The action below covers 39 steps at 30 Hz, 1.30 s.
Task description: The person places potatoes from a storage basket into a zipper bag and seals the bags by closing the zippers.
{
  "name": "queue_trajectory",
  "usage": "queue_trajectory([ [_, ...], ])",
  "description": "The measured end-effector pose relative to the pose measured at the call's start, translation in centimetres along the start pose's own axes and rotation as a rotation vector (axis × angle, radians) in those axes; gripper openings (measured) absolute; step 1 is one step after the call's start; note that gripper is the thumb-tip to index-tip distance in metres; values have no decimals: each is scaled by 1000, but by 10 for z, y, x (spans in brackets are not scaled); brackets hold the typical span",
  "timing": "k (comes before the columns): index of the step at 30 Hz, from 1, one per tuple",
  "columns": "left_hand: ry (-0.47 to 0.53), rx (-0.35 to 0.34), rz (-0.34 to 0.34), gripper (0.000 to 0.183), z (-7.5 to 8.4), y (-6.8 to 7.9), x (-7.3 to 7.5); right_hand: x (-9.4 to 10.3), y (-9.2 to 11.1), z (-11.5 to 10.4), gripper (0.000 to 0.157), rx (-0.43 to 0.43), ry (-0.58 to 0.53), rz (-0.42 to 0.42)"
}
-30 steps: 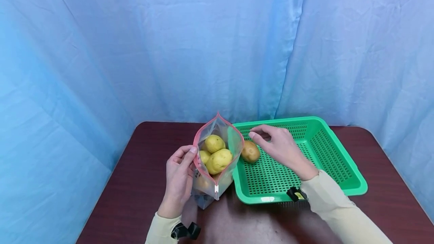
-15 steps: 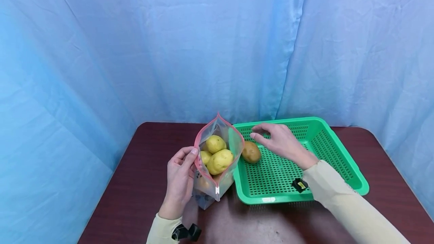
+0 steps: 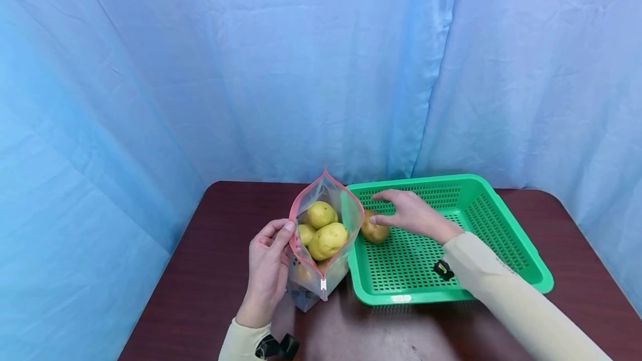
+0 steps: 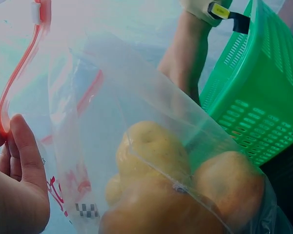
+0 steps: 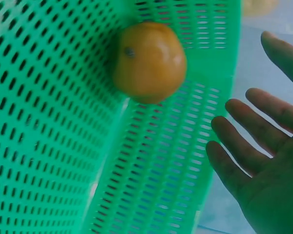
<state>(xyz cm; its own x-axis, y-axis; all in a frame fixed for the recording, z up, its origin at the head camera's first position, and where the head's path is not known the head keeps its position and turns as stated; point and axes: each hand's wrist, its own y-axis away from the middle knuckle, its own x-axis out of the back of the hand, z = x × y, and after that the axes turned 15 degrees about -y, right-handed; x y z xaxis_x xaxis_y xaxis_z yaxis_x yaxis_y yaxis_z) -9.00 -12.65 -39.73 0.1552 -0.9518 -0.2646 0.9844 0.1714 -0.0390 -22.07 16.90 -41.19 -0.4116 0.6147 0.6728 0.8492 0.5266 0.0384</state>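
My left hand (image 3: pixel 270 263) pinches the red-edged rim of a clear slider zip bag (image 3: pixel 341 272) between thumb and fingers. The bag stands with its mouth wide apart, and several yellow potatoes (image 3: pixel 328 240) fill it; through the plastic in the left wrist view more potatoes (image 4: pixel 154 151) show. A single brown potato (image 3: pixel 375 233) lies at the left end of the green basket (image 3: pixel 539 277). Above it hovers my right hand (image 3: pixel 413 213), fingers spread apart and holding nothing. In the right wrist view the hand (image 5: pixel 268 146) is clear of the potato (image 5: pixel 150 63).
The basket has slotted walls and stands right beside the bag on a dark red-brown table (image 3: pixel 200 272). A white slider (image 3: pixel 323 284) sits at the near end of the bag's zip. Blue curtains (image 3: pixel 321 71) hang behind and at the sides.
The right hand's thumb and fingers have spread wider above the brown potato. The left hand keeps its pinch on the bag rim. The whole view has shifted slightly.
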Motion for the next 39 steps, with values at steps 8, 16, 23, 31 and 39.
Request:
queue_trajectory([
  [8, 8, 2, -15, 7, 0, 3, 0, -15, -4, 17, 69, -12, 53, -46],
  [16, 4, 0, -21, 6, 1, 6, 0, -23, 0, 26, 73, -41, 66, -75],
  [23, 3, -2, -26, 7, 2, 7, 2, -28, 1, 29, 75, -45, 73, -104],
  [31, -11, 9, -20, 5, 2, 6, 2, -21, 6, 33, 60, 45, 85, -149],
  [39, -7, 0, -25, 5, 1, 7, 1, -16, 12, 40, 67, 71, 84, -188],
])
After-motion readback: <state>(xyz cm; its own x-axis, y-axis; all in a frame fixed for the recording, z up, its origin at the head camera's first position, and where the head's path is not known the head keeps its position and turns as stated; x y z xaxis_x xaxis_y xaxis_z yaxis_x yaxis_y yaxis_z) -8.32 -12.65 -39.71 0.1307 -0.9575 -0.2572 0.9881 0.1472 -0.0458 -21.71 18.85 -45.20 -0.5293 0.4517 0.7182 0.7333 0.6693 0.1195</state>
